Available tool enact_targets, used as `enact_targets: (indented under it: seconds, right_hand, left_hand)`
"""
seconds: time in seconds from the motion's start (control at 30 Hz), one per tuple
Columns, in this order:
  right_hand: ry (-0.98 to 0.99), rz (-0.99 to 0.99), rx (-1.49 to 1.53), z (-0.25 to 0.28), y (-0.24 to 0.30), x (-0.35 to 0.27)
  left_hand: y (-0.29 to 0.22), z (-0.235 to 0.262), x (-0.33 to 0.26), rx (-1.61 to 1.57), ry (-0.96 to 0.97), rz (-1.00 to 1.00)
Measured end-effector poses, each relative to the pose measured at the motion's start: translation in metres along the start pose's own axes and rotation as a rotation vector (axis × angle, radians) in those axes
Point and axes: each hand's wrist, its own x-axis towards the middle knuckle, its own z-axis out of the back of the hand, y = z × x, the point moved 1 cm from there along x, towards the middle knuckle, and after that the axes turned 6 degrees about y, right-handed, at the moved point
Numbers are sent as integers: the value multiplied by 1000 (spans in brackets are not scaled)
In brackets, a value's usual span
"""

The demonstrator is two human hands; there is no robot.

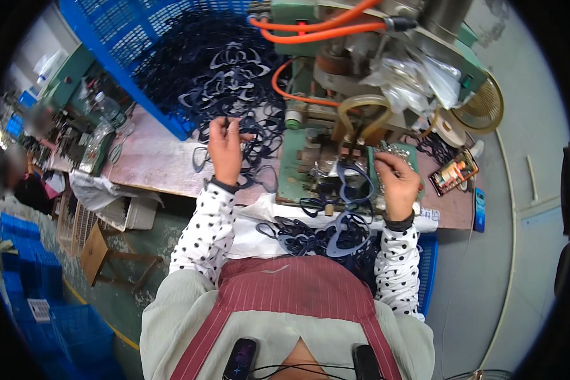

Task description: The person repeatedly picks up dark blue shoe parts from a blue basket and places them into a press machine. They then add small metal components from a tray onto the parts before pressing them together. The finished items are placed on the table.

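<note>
My left hand [225, 151] is over the edge of a heap of dark blue eyeglass frames [234, 79], its fingers bent together. Dark frame pieces lie behind the fingertips, so I cannot make out what they hold. At the right of the green machine [291, 168], my right hand [398, 187] has thumb and fingers pinched beside a tray of small metal parts [396, 151]. Whatever is in the pinch is too small to tell. Between my hands, a blue eyeglass frame [356, 183] sits at the machine's worktop. More frames [348, 234] hang or lie in front of my apron.
A large blue crate [161, 114] tips the heap onto the table [152, 155]. Orange hoses [329, 30] cross the machine above a curved metal guard [364, 107]. At right are a phone [455, 172] and a small fan [481, 104]. A wooden stool [111, 253] stands on the floor, left.
</note>
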Motion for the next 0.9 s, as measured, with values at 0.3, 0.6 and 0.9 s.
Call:
enact_targets:
  seconds: [0.3,0.6,0.9]
  right_hand:
    - [114,-167,133,-29,30,5]
    - [38,-145,99,-44,33,6]
    - [-20,-142,308,-43,28,0]
  left_hand:
    - [-76,-26,-45,-376,286,547]
    - [-119,-70,-73,-468,596,395]
    - [-137,-81,-16,-350,511,217]
